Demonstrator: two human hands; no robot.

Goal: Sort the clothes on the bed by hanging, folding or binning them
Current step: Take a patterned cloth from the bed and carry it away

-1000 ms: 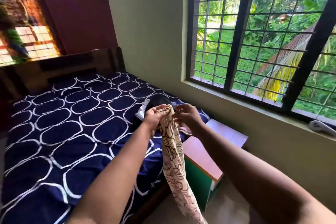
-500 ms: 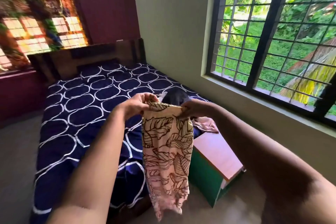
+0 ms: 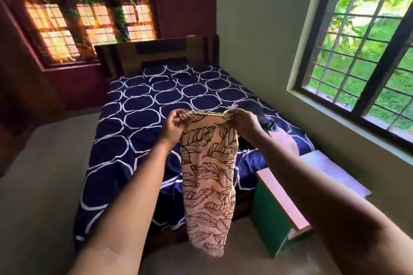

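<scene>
Pale pink cloth printed with brown leaf outlines is held up in the air at the foot of the bed [image 3: 134, 136]. This leaf-print garment [image 3: 209, 174] is gripped only along its gathered upper edge. One end is pinched in the curled fingers of the left hand [image 3: 173, 126] and the other in those of the right hand [image 3: 242, 121]. The rest hangs straight down between the forearms.

Several slips can be expected from this hold. Should either pinch be loosened, one corner would likely be dropped and the whole length swung to the other side. The lower end hangs low, so it could be trailed across the floor [image 3: 44, 185] if the arms are lowered before the cloth is laid flat. The top edge is bunched into pleats, so a crooked fold or a skewed hang could result unless it is spread first. Which kind of garment it is cannot be told from the frame, so a wrong choice among hanging, folding and binning remains possible.

On the bed's right side, just beyond the right hand, a dark garment [image 3: 252, 107] and a pink garment [image 3: 285, 140] are left unsorted. They could be buried if the cloth is set down there. A green box [image 3: 270, 214] with a pink top stands against the bed below the right forearm, and the hanging hem could be caught on its corner. A barred window [image 3: 362, 51] is set in the right wall, and a dark headboard [image 3: 156, 53] closes the far end
</scene>
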